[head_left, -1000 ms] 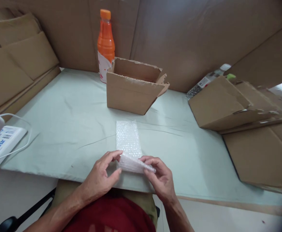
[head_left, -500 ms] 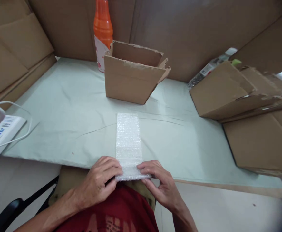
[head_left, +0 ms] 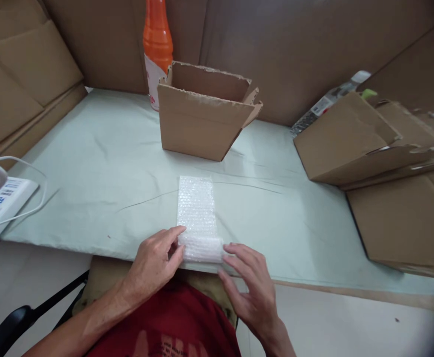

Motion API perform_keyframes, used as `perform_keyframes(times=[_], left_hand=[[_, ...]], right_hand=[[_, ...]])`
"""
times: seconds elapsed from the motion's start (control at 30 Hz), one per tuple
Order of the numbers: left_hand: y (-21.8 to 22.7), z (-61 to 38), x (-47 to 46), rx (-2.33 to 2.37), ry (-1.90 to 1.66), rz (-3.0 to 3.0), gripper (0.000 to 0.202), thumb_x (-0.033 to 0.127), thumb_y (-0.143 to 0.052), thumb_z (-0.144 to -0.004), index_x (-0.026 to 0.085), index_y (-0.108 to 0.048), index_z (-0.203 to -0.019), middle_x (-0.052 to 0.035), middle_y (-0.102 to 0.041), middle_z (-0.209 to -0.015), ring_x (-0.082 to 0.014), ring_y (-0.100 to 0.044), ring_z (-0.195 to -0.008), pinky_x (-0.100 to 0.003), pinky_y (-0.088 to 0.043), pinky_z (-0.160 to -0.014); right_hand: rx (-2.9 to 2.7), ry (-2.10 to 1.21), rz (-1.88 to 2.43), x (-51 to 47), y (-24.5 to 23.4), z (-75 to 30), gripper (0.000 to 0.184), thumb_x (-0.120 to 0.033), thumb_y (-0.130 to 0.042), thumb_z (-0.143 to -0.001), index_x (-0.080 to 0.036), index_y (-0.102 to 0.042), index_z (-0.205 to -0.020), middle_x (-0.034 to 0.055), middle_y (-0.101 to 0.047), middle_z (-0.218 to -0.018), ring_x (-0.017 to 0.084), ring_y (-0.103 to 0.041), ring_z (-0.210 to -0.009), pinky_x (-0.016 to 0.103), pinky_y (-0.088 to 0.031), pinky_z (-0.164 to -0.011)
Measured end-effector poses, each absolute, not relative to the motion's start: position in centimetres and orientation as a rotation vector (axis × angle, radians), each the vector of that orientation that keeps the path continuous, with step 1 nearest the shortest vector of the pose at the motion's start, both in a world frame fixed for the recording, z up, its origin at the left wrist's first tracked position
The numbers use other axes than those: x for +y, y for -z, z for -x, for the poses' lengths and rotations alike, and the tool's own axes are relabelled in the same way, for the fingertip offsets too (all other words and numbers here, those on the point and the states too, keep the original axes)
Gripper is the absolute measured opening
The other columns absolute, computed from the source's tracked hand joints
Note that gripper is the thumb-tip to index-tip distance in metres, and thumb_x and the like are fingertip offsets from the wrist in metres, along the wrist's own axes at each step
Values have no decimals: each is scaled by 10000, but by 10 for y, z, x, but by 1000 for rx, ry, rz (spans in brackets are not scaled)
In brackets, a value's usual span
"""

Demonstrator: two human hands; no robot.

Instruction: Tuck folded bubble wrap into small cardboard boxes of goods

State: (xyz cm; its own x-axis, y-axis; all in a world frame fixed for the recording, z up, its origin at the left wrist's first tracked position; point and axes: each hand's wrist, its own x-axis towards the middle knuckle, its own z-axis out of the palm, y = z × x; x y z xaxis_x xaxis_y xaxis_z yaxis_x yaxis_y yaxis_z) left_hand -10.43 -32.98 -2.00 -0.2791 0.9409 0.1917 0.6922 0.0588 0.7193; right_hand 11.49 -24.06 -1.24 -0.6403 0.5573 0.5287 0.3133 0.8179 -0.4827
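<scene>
A strip of clear bubble wrap (head_left: 196,203) lies on the pale green cloth, its near end folded over into a flat, thicker band by the table's front edge. At the left end of that fold, my left hand (head_left: 159,255) grips the bubble wrap between fingers and thumb. My right hand (head_left: 252,282) is open beside the fold's right end, fingers and thumb spread apart. Its fingertips are at or just off the wrap; contact is hard to make out.
An open-topped cardboard box (head_left: 200,124) stands beyond the wrap, with an orange bottle (head_left: 157,44) behind it. More cardboard boxes (head_left: 350,139) and a clear plastic bottle (head_left: 324,106) are at the right. A white power strip (head_left: 6,203) with a cable lies at the left.
The near end of the bubble wrap has been folded over away from me, so the flat part is shorter. My right hand has loosened and its fingers have spread.
</scene>
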Motion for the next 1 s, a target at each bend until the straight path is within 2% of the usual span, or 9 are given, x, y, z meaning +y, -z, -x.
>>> perform_keyframes(times=[0.17, 0.23, 0.33, 0.4, 0.5, 0.7, 0.8, 0.93, 1.0], left_hand=[[18, 105, -333, 2077, -1016, -1779, 264, 178, -545, -931, 146, -617, -1183, -24, -676, -797, -178, -638, -696, -308, -520, -674], [14, 107, -336, 2086, -1048, -1831, 279, 211, -561, -943, 142, -593, -1212, -68, -676, -905, -209, -646, -818, -341, -535, -740], [8, 108, -341, 2003, -1106, -1974, 388, 231, -622, -910, 142, -549, -1281, -158, -618, -1211, -284, -583, -1126, -441, -503, -951], [8, 109, -343, 1890, -1072, -2066, 434, 179, -623, -889, 150, -529, -1312, -161, -590, -1290, -301, -527, -1220, -474, -457, -1027], [10, 109, -343, 1798, -1007, -2092, 439, 84, -567, -877, 151, -525, -1309, -130, -635, -1230, -275, -541, -1191, -461, -450, -1026], [14, 113, -341, 1727, -951, -2090, 535, 95, -612, -790, 137, -528, -1316, -134, -641, -1229, -292, -549, -1180, -499, -434, -1046], [15, 113, -340, 1740, -973, -2085, 491, 70, -586, -811, 144, -545, -1294, -127, -654, -1209, -282, -567, -1157, -494, -447, -1029], [14, 114, -336, 1807, -1134, -1884, 372, 111, -542, -901, 168, -554, -1268, -101, -694, -1087, -235, -621, -1004, -414, -520, -888], [14, 116, -330, 1885, -1129, -1804, 338, 168, -538, -933, 170, -556, -1271, -91, -701, -1004, -223, -632, -900, -389, -536, -798]], right_hand=[[-2569, -425, 575, -239, 17, -107, 336, -107, -604, -903, -186, -607, -1230, 119, -687, -1276, 293, -581, -1244, 460, -476, -939], [-2566, -432, 578, -235, 17, -102, 308, -72, -570, -918, -190, -619, -1198, 108, -704, -1240, 271, -602, -1211, 441, -472, -932], [-2518, -487, 554, -229, 14, -95, 281, -34, -542, -928, -192, -629, -1144, 81, -738, -1098, 227, -651, -1066, 395, -479, -874], [-2487, -529, 543, -224, 10, -90, 259, -27, -525, -933, -199, -632, -1095, 59, -740, -990, 203, -659, -943, 367, -483, -804], [-2498, -602, 527, -220, 5, -87, 240, -54, -511, -944, -215, -630, -1076, 48, -732, -945, 195, -648, -883, 361, -492, -780], [-2689, -597, 536, -218, 8, -99, 390, -183, -618, -889, -203, -589, -1277, 144, -613, -1355, 286, -579, -1212, 469, -497, -953], [-2643, -526, 565, -216, 11, -97, 319, -148, -582, -919, -214, -609, -1230, 119, -680, -1241, 258, -630, -1119, 430, -513, -897], [-2517, -600, 620, -213, 8, -87, 259, -179, -589, -953, -219, -605, -1208, 46, -734, -949, 192, -662, -838, 355, -523, -757], [-2454, -560, 677, -212, 6, -85, 280, -195, -602, -952, -227, -596, -1229, 51, -731, -969, 199, -666, -854, 359, -527, -761]])
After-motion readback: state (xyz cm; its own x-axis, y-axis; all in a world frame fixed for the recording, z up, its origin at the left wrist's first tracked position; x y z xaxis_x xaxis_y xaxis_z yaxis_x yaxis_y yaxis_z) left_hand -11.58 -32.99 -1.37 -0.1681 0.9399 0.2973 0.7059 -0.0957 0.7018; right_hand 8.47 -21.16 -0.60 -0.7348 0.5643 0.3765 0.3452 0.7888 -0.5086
